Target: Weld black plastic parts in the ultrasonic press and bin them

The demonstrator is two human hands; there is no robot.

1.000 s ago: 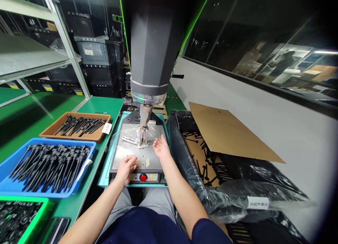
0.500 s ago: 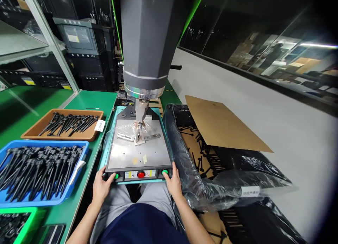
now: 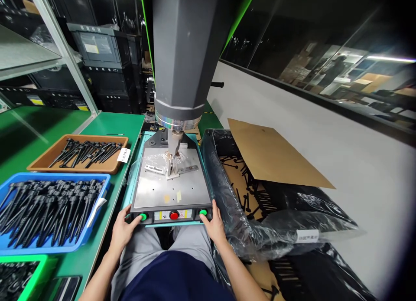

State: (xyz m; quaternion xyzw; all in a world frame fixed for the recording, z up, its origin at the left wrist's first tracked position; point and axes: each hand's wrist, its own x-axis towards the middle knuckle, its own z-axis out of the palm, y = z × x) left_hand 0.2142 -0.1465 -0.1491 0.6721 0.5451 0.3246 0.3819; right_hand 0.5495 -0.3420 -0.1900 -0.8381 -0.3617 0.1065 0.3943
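Observation:
A bench press machine stands in front of me, its dark grey head [image 3: 180,62] above a metal base plate [image 3: 156,194]. The head's metal tool [image 3: 174,140] reaches down to a small fixture [image 3: 172,171] wrapped partly in clear plastic; I cannot make out what lies in it. My left hand [image 3: 122,229] grips the front left corner of the base, thumb on the left green button [image 3: 143,217]. At the front right corner my right hand [image 3: 215,225] holds on likewise, thumb at the right green button [image 3: 203,212]. Between them is a red button [image 3: 174,215].
Left, on a green table [image 3: 113,123], a brown tray [image 3: 35,163] and a blue tray [image 3: 84,244] hold black ribbed rod-like parts. A green bin [image 3: 39,266] sits nearer. Right, a plastic-lined box [image 3: 224,197] holds black parts under a cardboard sheet [image 3: 279,158].
The press head and its tool sit slightly lower over the fixture. Both hands stay at the base corners with thumbs at the green buttons.

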